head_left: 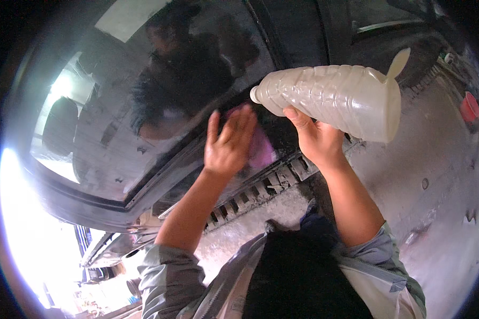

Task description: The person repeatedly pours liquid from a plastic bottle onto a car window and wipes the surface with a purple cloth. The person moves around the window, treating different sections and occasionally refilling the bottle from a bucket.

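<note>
My right hand [320, 139] grips a large ribbed bottle [330, 95] of cloudy, see-through plastic from below, the thumb along its near side. The bottle lies nearly level, its narrow neck toward the left and its wide end toward the right. A flap of plastic sticks up at that wide end. My left hand [229, 142], slightly blurred, is stretched flat with the fingers apart, just left of the bottle's neck. Beneath and beside it is a pink cloth [262, 150] against a dark, glossy car body [191, 101]. Whether the palm presses on the cloth I cannot tell.
A slotted drain grate [250, 194] runs along the floor below the car. Grey concrete floor [404, 186] spreads to the right, with a red container [469, 108] at the far right. Strong light comes in at the lower left, near assorted items on the ground.
</note>
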Demonstrator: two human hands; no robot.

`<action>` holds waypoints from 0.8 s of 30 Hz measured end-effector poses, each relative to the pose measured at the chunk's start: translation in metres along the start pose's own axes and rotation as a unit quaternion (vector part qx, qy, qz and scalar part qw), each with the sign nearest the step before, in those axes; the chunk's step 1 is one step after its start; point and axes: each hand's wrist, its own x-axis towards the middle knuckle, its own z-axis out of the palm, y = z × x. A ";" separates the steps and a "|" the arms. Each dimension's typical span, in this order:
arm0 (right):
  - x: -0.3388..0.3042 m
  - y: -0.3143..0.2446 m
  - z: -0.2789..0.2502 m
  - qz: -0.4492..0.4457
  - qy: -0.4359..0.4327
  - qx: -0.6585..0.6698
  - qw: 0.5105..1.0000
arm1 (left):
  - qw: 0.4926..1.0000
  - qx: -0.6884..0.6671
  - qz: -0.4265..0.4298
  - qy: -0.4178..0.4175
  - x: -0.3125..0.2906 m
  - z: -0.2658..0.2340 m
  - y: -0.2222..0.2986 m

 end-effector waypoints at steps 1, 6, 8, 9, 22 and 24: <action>-0.005 0.000 0.005 0.006 0.013 0.018 1.000 | 1.000 0.016 0.010 -0.009 -0.020 -0.007 -0.012; -0.024 -0.011 0.023 0.002 0.036 -0.029 0.999 | 0.999 0.029 -0.011 -0.033 -0.124 -0.031 -0.067; -0.031 -0.013 0.028 -0.003 0.034 -0.037 0.999 | 0.999 0.032 0.002 -0.015 -0.143 -0.033 -0.079; -0.033 -0.014 0.030 0.001 0.038 -0.048 0.998 | 1.000 0.018 -0.003 -0.001 -0.142 -0.028 -0.077; -0.013 -0.022 -0.018 0.047 0.089 -0.036 0.994 | 0.996 -0.049 -0.009 0.074 0.081 0.028 0.058; -0.009 -0.024 -0.018 0.049 0.088 -0.023 0.995 | 0.986 -0.123 0.012 0.108 0.061 0.022 0.033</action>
